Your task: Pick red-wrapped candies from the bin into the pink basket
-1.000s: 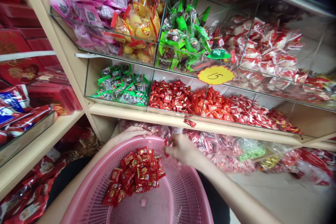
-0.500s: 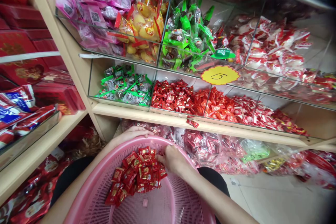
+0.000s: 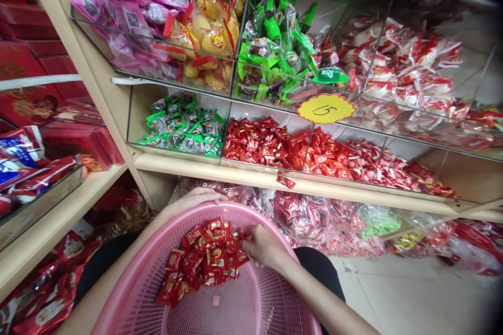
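A pink perforated plastic basket [image 3: 145,251] stands tilted between my knees, with a heap of red and gold wrapped candies [image 3: 208,256] on its far side. My left hand [image 3: 202,197] grips the basket's far rim, its fingers laid over the edge. Inside the basket, my right hand [image 3: 261,245] is at the right edge of the heap, fingers curled in; what is between them is hidden. One loose red candy [image 3: 285,182] lies on the wooden shelf ledge beyond the rim.
Clear bins ahead hold green-wrapped candies [image 3: 184,125], red candies [image 3: 255,141] and larger pink packets [image 3: 129,15]. A yellow price tag [image 3: 327,109] reads 15. Bagged sweets [image 3: 310,214] lie beneath the shelf, and a wooden side shelf [image 3: 98,180] stands at left.
My right hand has shifted slightly right and down, and its fingers have curled further at the edge of the candies. The left hand stays on the rim. The view has moved slightly.
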Motion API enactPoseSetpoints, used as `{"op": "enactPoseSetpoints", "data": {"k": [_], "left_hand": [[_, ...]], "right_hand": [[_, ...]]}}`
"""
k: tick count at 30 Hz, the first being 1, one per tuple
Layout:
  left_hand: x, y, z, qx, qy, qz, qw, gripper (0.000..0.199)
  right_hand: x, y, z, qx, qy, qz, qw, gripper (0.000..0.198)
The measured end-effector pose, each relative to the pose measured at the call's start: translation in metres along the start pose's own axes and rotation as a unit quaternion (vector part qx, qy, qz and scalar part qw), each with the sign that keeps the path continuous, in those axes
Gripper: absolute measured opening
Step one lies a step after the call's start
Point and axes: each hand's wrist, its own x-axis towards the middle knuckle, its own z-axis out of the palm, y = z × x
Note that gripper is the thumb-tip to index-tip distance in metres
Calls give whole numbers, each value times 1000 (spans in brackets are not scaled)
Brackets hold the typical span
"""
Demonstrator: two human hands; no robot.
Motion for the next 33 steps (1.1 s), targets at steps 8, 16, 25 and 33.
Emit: {"op": "enactPoseSetpoints", "data": {"k": [8,16,25,33], "left_hand": [[0,1,1,-44,-16,-3,999,27],[0,-3,0,-33,-8,-10,999,25],[-1,0,2,-45,-16,-3,999,27],[-1,2,1,-24,-11,-10,1000,28]], "right_hand": [[-5,-3,6,-109,91,-32,989,17],[-4,3,3,-82,110,-49,989,14],[2,-9,-15,106,-50,-3,993,21],[7,-10,-3,48,17,3,999,19]]}}
